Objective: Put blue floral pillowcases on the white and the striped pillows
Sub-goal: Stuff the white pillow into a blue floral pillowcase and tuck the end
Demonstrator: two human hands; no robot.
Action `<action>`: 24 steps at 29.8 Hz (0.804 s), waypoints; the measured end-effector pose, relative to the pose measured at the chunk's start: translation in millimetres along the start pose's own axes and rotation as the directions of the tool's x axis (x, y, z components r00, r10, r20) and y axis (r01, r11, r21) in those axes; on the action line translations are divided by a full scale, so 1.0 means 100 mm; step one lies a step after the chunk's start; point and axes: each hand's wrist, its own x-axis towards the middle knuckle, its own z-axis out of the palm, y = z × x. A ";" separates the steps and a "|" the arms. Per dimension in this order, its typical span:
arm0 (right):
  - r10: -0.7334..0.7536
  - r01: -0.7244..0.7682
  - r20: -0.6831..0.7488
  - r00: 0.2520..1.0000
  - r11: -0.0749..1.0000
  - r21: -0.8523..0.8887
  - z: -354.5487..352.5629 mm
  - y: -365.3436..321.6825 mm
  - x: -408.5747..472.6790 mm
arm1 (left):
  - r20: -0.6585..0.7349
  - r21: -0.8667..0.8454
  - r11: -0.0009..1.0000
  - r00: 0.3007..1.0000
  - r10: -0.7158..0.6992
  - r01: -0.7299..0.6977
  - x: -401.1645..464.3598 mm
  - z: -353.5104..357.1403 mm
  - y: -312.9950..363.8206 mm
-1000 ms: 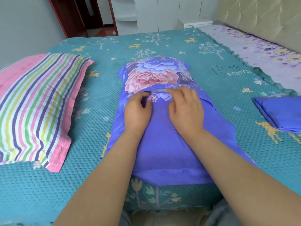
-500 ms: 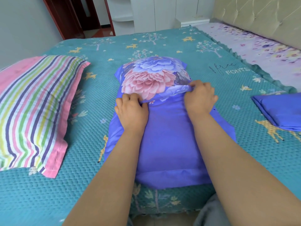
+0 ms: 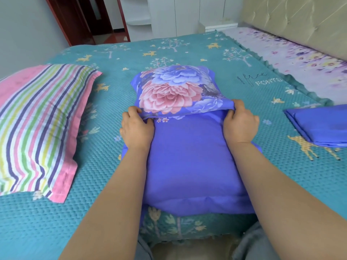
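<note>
Your pillowcase is smooth cloth with a faint sheen, printed at its upper end. Beneath it, the teal bedspread looks matt and waffle-textured. At left, the striped pillow is matt woven cotton-like cloth. Upper right, the headboard looks like tufted, slightly glossy upholstery.

One head-worn camera looks forward and down over the bed, close above both forearms; the headboard lies toward two o'clock, the doorway toward eleven.
</note>
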 end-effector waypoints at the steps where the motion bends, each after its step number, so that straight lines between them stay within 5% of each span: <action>1: 0.006 -0.005 0.013 1.000 1.000 -0.019 -0.01 0.00 0.01 | -0.004 0.027 0.999 1.000 0.028 -0.028 0.00 0.00 0.01; 8: 0.005 -0.002 0.281 0.960 1.000 -0.010 -0.06 -0.14 0.05 | -0.022 -0.061 0.998 1.000 0.010 -0.011 -0.02 0.05 0.05; 12: 0.139 -0.130 0.501 0.854 0.990 -0.053 0.04 -0.02 0.09 | 0.061 -0.264 0.945 0.981 -0.184 0.194 0.15 0.07 -0.06; 15: 0.140 -0.093 0.485 0.863 0.988 -0.120 0.10 0.02 0.05 | 0.227 -0.179 0.915 0.920 -0.320 0.362 0.28 0.09 -0.19; 17: 0.128 -0.080 0.414 0.901 0.988 -0.131 0.10 0.04 0.04 | 0.289 -0.116 0.938 0.914 -0.284 0.328 0.31 0.06 -0.26; 21: 0.168 -0.158 0.314 0.934 0.986 -0.056 0.07 0.08 0.05 | 0.067 -0.140 0.989 0.997 -0.032 0.041 0.23 -0.02 -0.24; 24: 0.168 -0.177 0.269 0.948 0.984 0.009 0.04 0.06 0.04 | -0.226 -0.330 0.936 0.973 0.048 -0.123 0.11 -0.04 -0.15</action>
